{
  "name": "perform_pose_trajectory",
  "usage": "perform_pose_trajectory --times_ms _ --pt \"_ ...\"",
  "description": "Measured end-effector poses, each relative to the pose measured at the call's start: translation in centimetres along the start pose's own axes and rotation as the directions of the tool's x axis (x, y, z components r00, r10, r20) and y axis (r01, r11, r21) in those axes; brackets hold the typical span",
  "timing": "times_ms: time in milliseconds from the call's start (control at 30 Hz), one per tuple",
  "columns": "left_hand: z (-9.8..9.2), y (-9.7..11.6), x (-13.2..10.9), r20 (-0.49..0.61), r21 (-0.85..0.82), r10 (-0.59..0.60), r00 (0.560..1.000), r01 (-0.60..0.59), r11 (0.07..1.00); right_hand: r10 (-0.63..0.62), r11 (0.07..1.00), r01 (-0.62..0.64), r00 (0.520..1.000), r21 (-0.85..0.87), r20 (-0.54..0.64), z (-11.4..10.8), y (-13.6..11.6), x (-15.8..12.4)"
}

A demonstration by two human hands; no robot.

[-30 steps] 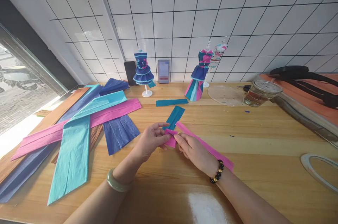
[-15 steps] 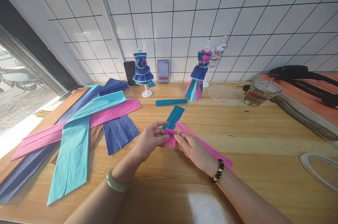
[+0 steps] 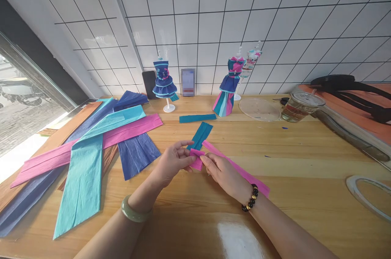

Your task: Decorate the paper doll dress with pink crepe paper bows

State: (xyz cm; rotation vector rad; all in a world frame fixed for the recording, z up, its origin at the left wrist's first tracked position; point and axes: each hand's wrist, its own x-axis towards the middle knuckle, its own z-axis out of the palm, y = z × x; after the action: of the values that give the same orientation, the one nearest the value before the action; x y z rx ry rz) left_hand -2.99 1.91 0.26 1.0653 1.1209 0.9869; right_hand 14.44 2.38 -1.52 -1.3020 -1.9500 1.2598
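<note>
A small folded piece of pink crepe paper (image 3: 197, 163) is held between my two hands above the wooden table. My left hand (image 3: 174, 161) pinches its left side with thumb and fingers. On the right edge, the thumb and fingertips of my right hand (image 3: 220, 171) press together on the same piece. Behind the left fingertips lies a teal paper strip (image 3: 202, 132), partly covered by them. A long pink strip (image 3: 249, 175) runs under and past my right hand. Farther back, a second teal strip (image 3: 197, 118) lies flat.
Crossed crepe paper strips (image 3: 87, 177) cover the left side. Small dress forms in paper dresses, one blue (image 3: 164, 80) and one multicoloured (image 3: 229, 84), stand at the back beside a phone (image 3: 187, 82). A clear plastic disc (image 3: 259, 109), a lidded cup (image 3: 301, 107) and a bag (image 3: 366, 104) are to the right.
Almost nothing differs. The whole view has shifted very slightly, and both hands keep the same pinch on the pink paper.
</note>
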Motion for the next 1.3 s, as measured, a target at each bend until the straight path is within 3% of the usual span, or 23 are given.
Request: perform_pose_trajectory --times_ms 467,800,1300 --pt "-0.18 -0.59 0.17 0.017 0.039 0.061 0.998 -0.062 0.997 0.054 0.959 -0.067 0.997 0.276 0.053 0.39 -0.08 0.23" --pt "0.08 0.06 -0.17 -0.029 0.062 0.066 0.997 -0.064 0.996 0.039 0.965 -0.044 0.999 0.259 0.023 0.46 -0.03 0.19" --pt "0.08 -0.82 0.13 0.013 0.033 0.055 0.998 -0.055 0.998 0.064 0.914 -0.095 0.994 0.394 0.091 0.39 -0.46 0.17"
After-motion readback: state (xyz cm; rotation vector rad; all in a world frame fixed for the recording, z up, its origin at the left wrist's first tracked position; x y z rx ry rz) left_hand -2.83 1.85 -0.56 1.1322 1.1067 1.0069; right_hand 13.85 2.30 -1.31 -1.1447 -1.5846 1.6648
